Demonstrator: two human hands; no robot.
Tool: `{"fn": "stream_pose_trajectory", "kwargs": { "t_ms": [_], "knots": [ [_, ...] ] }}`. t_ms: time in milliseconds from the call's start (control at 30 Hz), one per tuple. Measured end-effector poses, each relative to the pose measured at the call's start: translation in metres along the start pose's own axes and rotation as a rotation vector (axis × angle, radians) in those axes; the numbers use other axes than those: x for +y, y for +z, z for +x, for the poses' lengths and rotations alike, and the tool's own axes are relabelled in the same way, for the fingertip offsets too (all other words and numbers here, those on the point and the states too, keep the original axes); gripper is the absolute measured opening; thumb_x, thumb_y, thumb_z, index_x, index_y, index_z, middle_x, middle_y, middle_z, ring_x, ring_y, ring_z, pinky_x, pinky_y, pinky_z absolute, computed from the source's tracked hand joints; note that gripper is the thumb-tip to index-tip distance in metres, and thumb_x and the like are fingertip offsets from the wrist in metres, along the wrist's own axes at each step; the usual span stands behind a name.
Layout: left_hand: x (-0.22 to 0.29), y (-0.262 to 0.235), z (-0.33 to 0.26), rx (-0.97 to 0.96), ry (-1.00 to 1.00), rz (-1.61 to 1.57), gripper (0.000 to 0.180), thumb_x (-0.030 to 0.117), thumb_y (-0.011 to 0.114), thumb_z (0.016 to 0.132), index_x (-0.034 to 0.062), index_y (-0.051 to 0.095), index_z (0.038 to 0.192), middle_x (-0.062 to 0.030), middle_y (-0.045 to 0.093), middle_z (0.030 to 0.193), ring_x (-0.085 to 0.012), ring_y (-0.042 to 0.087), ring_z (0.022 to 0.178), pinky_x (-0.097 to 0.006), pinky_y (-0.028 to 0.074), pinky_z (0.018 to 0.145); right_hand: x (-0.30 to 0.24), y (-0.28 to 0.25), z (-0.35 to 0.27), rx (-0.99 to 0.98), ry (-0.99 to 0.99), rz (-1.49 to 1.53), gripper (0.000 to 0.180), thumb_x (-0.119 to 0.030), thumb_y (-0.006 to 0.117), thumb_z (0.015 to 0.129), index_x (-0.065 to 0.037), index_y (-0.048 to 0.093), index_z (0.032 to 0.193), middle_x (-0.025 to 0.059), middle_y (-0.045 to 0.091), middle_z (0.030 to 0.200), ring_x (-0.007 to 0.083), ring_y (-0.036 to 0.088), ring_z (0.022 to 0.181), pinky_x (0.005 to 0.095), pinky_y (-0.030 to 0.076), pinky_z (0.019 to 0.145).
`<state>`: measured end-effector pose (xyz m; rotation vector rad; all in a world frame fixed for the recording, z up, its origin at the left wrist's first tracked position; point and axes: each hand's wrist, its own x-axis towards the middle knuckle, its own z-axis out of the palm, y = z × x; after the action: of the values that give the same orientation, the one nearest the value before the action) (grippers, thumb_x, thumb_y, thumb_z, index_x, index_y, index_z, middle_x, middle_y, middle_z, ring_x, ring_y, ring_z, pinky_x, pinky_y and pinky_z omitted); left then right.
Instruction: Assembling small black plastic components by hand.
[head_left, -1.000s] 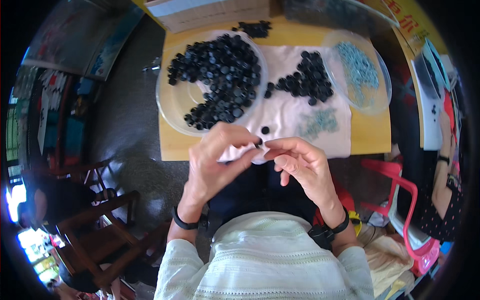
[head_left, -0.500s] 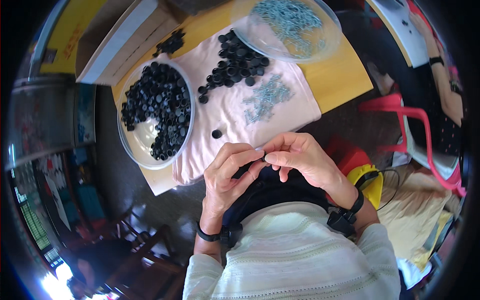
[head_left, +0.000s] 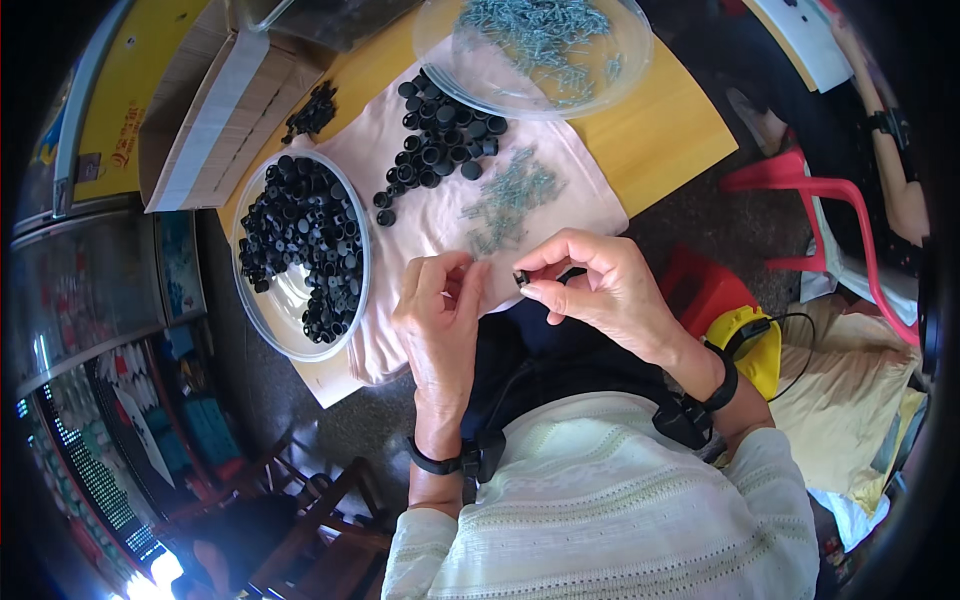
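Observation:
My right hand (head_left: 605, 295) pinches a small black plastic cap (head_left: 522, 278) between thumb and fingertips, above the near edge of a pale pink cloth (head_left: 395, 330). Close on its left, my left hand (head_left: 437, 315) is over the cloth with fingers bent in toward the thumb. What those fingers hold, if anything, is hidden. Beyond both hands lie a loose pile of grey metal screws (head_left: 515, 200) and a heap of black round caps (head_left: 445, 135). A clear round tub (head_left: 365, 240) full of small black plastic parts (head_left: 300, 230) stands to the left.
A second clear tub (head_left: 645, 65) with many screws sits at the table's far side. At the far left are a cardboard box (head_left: 215, 115) and a cluster of small black pieces (head_left: 312, 112). Rightward stand a red plastic chair (head_left: 850, 195) and another person's arm (head_left: 895, 170).
My hands, which met at the small black cap, have come apart. The left moved away to the cloth, and the right keeps the cap. A lone cap on the cloth no longer shows.

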<state>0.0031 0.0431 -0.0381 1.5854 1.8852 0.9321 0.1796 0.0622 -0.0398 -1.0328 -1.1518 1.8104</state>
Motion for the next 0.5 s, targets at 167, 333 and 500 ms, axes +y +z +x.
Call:
{"fn": "stream_pose_trajectory", "kwargs": {
  "t_ms": [167, 333, 500],
  "knots": [
    [-0.001, -0.001, -0.001, 0.045, 0.035, 0.027, 0.010, 0.001, 0.070, 0.080, -0.0017, 0.065, 0.088, -0.0090, 0.060, 0.078, -0.0146, 0.058, 0.060, -0.026, 0.047, 0.057, -0.002, -0.002, 0.003, -0.026, -0.014, 0.082, 0.017, -0.004, 0.062, 0.088, 0.002, 0.063, 0.103, 0.0056, 0.065, 0.092, 0.0065, 0.060, 0.069, 0.0192, 0.051, 0.059],
    [-0.004, -0.002, -0.006, 0.067, 0.037, 0.008, 0.008, 0.000, 0.068, 0.080, -0.0013, 0.065, 0.088, -0.0082, 0.060, 0.078, -0.0131, 0.058, 0.061, -0.025, 0.047, 0.056, 0.001, -0.013, 0.006, -0.150, 0.148, 0.432, 0.025, -0.014, 0.065, 0.089, 0.002, 0.063, 0.108, 0.0063, 0.066, 0.093, 0.0083, 0.060, 0.075, 0.0201, 0.052, 0.057],
    [0.016, -0.019, -0.023, 0.072, -0.099, -0.382, 0.009, -0.002, 0.069, 0.080, -0.0010, 0.064, 0.087, -0.0020, 0.059, 0.080, -0.0053, 0.056, 0.066, -0.019, 0.046, 0.058, -0.002, -0.013, 0.007, -0.214, 0.202, 0.541, 0.026, -0.015, 0.065, 0.088, 0.002, 0.063, 0.109, 0.0071, 0.066, 0.092, 0.0085, 0.060, 0.078, 0.0202, 0.052, 0.056]
  ]
}}
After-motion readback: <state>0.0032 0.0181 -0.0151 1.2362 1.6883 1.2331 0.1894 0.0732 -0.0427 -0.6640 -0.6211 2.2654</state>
